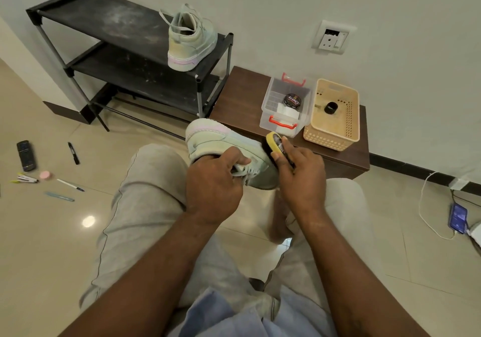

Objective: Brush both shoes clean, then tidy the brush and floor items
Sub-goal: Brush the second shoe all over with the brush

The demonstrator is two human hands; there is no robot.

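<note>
Head view, looking down past grey-trousered knees to a tiled floor. Showed a pale green sneaker held up just above the left knee, pink-trimmed heel pointing away, toe nearer the body. Clamped by the left grip at the collar and laces, fingers curled around the opening. Met on its right side, near the toe, by a yellow-backed shoe brush, with the right grip closed around the brush body. Could not make out the bristles behind the fingers.

Showed the second sneaker standing on the top shelf of a black shoe rack, heel toward the camera, laces loose. Beside the rack, a low brown surface carrying a clear box with red handles, a polish tin inside it, and a beige basket just beside the box.

Scattered on the floor well off to the left: a remote control, a black marker, a pen, a small pink round item, and other small pieces too blurred to name.

Judged the sneaker light, soft in the upper and firmer at the sole. Best gripped through the opening or around the heel, to keep the upper taut under brushing. Judged the brush rigid and easy to hold by its back. Probably somewhere in the brushing, with the tidying not yet begun.
</note>
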